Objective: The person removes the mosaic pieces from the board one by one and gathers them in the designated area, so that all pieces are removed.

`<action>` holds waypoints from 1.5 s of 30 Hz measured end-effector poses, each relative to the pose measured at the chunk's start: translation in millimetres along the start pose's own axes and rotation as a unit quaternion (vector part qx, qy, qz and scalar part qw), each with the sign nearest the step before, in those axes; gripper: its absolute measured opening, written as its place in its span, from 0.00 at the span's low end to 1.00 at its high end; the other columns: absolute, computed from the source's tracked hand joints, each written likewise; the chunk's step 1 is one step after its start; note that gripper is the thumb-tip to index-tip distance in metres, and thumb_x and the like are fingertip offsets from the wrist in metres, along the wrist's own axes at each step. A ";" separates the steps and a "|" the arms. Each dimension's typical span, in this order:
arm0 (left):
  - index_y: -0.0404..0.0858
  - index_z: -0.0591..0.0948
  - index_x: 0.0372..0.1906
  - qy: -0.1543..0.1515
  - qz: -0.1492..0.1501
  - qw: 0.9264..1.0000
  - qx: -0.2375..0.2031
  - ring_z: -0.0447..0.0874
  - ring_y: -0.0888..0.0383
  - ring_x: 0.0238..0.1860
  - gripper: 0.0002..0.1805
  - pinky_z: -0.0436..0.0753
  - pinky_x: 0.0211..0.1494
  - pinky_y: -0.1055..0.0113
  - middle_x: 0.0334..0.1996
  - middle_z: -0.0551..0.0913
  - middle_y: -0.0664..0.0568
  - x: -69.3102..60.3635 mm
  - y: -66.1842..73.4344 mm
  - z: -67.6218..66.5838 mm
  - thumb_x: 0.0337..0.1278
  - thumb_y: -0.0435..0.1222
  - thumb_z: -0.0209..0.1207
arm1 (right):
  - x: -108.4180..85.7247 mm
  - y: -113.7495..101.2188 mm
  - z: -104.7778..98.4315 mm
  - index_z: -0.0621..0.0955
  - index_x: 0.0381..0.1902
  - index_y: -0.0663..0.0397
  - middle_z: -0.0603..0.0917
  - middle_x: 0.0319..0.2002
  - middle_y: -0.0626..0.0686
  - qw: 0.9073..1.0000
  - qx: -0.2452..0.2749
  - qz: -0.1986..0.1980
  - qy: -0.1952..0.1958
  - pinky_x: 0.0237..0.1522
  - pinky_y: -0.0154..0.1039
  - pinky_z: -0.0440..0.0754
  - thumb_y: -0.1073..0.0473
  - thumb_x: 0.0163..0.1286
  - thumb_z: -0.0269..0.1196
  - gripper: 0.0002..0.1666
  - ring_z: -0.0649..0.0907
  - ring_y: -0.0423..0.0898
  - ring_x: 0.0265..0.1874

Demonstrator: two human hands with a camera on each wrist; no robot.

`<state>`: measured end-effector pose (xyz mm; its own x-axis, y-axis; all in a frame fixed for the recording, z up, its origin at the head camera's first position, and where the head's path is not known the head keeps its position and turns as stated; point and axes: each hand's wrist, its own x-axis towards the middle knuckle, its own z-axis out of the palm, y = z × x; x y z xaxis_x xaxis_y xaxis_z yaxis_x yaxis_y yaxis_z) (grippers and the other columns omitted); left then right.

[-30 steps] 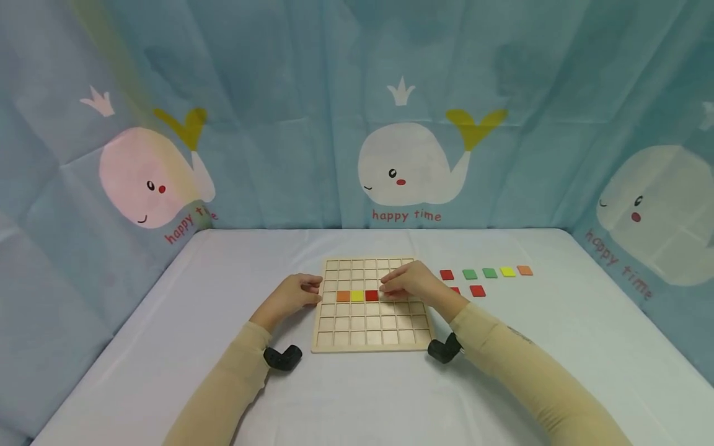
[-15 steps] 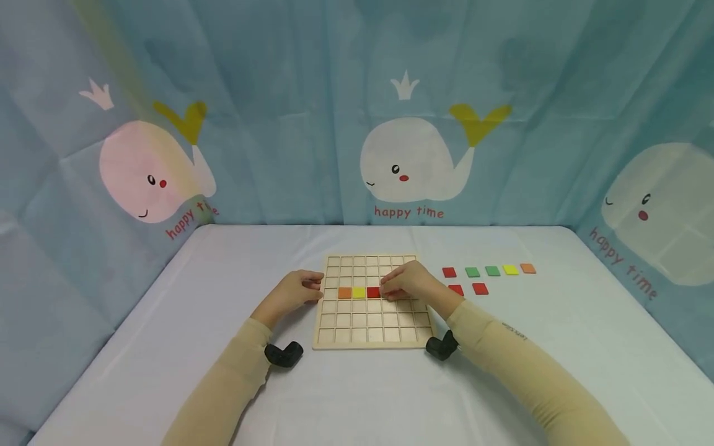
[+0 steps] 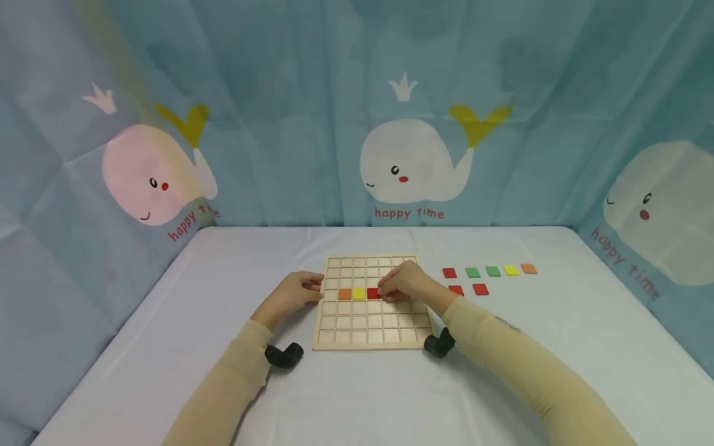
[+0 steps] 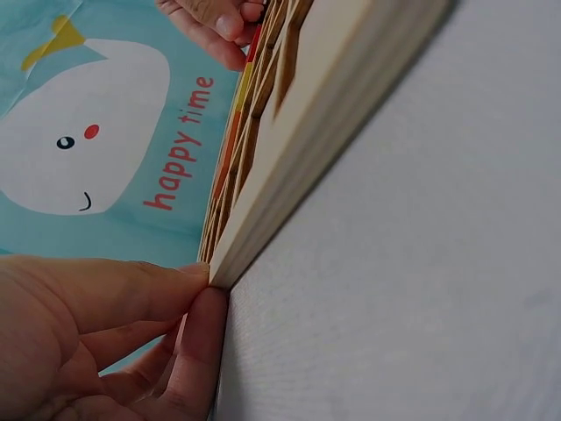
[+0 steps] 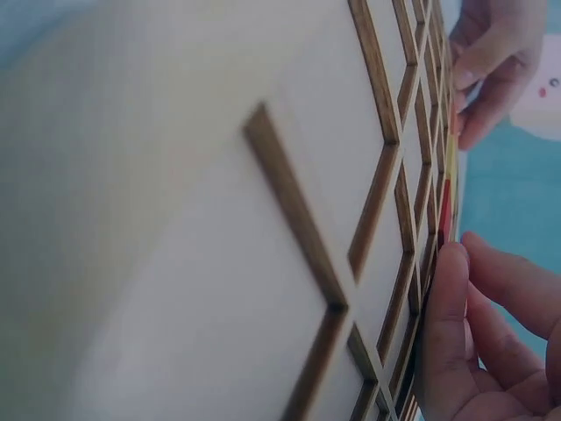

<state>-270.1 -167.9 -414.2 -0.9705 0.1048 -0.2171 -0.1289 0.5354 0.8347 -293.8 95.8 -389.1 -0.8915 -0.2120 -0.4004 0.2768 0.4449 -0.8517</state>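
A wooden grid board (image 3: pixel 359 334) lies on the white table. In one of its rows sit an orange tile (image 3: pixel 345 294), a yellow tile (image 3: pixel 359 293) and a red tile (image 3: pixel 373 293), side by side. My left hand (image 3: pixel 292 291) holds the board's left edge, thumb and fingertips close together on it in the left wrist view. Over the middle of the board, my right hand (image 3: pixel 409 282) has thumb and index finger pinched together at the red tile's right end. Those fingertips cover the cell beside it, so what lies under them is hidden.
Right of the board lie loose tiles: a red tile (image 3: pixel 449 272), two green tiles (image 3: pixel 473 272), a yellow tile (image 3: pixel 511 270) and an orange tile (image 3: pixel 528 268). Nearer are two more red tiles (image 3: pixel 480 288). A blue whale-print curtain (image 3: pixel 279 155) hangs behind the table.
The right fingertips have shifted slightly left onto the red tile's right end. The left hand stays at the board's edge. The whole head view has shifted a little.
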 end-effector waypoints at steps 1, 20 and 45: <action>0.30 0.74 0.66 0.001 0.001 1.000 -0.004 0.79 0.52 0.50 0.27 0.85 0.49 0.66 0.53 0.79 0.39 0.3 -0.4 0.2 0.60 0.26 0.62 | 0.5 -0.7 0.0 0.87 0.38 0.66 0.88 0.26 0.53 1.000 -0.004 -0.002 0.002 0.29 0.32 0.86 0.68 0.59 0.71 0.09 0.84 0.39 0.18; 0.30 0.74 0.67 -0.005 0.005 1.000 0.013 0.78 0.53 0.51 0.28 0.83 0.47 0.69 0.54 0.79 0.39 -0.2 -2.1 -10.2 0.61 0.27 0.62 | -1.0 -14.4 6.9 0.88 0.34 0.66 0.89 0.29 0.54 0.999 -0.030 -0.027 0.021 0.31 0.34 0.87 0.69 0.58 0.71 0.05 0.85 0.40 0.21; 0.30 0.75 0.65 -0.003 0.011 1.000 0.017 0.79 0.53 0.50 0.27 0.82 0.45 0.68 0.54 0.80 0.39 0.6 -3.1 -2.5 0.59 0.27 0.62 | -11.9 -5.6 5.8 0.88 0.40 0.66 0.86 0.48 0.62 0.999 0.001 -0.024 0.031 0.34 0.34 0.87 0.68 0.60 0.71 0.10 0.86 0.40 0.27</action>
<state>-270.7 -171.6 -415.6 -0.9720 0.1219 -0.2009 -0.0995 0.5610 0.8218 -282.6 90.8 -381.5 -0.9243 -0.1787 -0.3372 0.2339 0.4329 -0.8706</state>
